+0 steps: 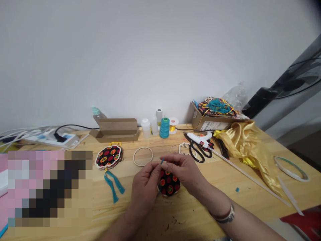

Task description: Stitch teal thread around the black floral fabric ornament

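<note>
My left hand (146, 180) and my right hand (187, 170) meet over the table, fingers pinched together. A short teal thread (162, 160) pokes up between their fingertips. Just beneath lies a black fabric piece (170, 184) with red and orange round motifs and a pale edge, partly hidden by both hands. A wooden ring (142, 156) rests beyond my left hand. To the left is a stack of similar patterned pieces (108, 157), with teal tassels (114, 187) hanging from a yellow cord.
Behind stand a teal thread cone (164, 128), a white bottle (145, 128) and an open cardboard tray (117, 135). Black scissors (197, 152) and a white glue gun (200, 139) lie right, near gold satin cloth (247, 140), a tape roll (292, 169) and a filled box (210, 122).
</note>
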### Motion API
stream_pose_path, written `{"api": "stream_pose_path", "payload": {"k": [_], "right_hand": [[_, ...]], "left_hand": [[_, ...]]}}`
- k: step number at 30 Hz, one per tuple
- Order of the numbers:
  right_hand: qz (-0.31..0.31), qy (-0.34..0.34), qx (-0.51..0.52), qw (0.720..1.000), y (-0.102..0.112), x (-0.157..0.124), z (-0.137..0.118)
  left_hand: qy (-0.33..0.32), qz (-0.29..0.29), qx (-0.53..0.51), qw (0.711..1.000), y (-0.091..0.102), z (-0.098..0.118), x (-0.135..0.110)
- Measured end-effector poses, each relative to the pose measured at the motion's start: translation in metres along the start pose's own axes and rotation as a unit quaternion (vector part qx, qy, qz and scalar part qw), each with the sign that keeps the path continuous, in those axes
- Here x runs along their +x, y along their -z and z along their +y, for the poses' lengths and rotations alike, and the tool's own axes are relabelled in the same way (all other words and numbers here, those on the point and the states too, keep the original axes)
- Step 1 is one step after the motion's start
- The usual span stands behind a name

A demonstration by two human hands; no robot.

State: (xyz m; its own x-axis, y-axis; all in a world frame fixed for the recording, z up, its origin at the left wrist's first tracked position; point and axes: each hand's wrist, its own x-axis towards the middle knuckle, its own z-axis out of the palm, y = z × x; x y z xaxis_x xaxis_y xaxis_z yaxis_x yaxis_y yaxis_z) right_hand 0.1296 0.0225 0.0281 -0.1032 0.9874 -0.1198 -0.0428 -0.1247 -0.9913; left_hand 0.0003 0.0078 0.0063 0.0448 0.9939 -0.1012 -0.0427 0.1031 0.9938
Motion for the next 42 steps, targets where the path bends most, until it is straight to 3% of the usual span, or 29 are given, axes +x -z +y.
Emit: {"api": "stream_pose_path", "payload": {"k": [6,11,16,22,28,30,33,36,38,40,42], "right_hand": [[0.022,-0.002,0.047,0.999,-0.002,-0.001,-0.004],[0.005,0.001,0.043,0.999,-0.001,0.0,-0.004],[0.015,0.034,0.028,0.999,0.004,0.002,-0.006],[-0.051,0.049,0.151,0.986,0.018,0.008,-0.028],[-0.04,0.121,0.167,0.978,0.029,0.012,-0.061],[-0.024,0.149,0.159,0.976,0.03,0.013,-0.072],[0.001,0.187,0.131,0.973,0.031,0.019,-0.086],[0.023,0.216,0.094,0.972,0.03,0.026,-0.091],[0.03,0.217,0.057,0.974,0.027,0.028,-0.086],[0.024,0.209,0.006,0.978,0.023,0.024,-0.075],[0.008,0.201,-0.058,0.978,0.018,0.015,-0.058]], "left_hand": [[-0.012,-0.004,-0.002,1.0,-0.004,-0.003,-0.001],[-0.014,0.003,0.001,1.0,-0.007,0.0,-0.003],[-0.055,0.028,0.078,0.995,-0.007,0.007,-0.004],[-0.088,0.031,0.14,0.986,-0.007,0.005,-0.001],[-0.137,0.039,0.17,0.975,-0.003,-0.007,0.009],[-0.17,0.064,0.187,0.965,-0.002,-0.007,0.011],[-0.231,0.149,0.205,0.939,-0.001,-0.001,0.01],[-0.233,0.192,0.181,0.936,0.0,0.005,0.004],[-0.154,0.115,0.128,0.973,0.0,0.007,-0.002],[-0.014,-0.023,0.048,0.998,-0.003,0.007,-0.006],[0.118,-0.143,-0.069,0.98,-0.007,0.006,-0.008]]}}
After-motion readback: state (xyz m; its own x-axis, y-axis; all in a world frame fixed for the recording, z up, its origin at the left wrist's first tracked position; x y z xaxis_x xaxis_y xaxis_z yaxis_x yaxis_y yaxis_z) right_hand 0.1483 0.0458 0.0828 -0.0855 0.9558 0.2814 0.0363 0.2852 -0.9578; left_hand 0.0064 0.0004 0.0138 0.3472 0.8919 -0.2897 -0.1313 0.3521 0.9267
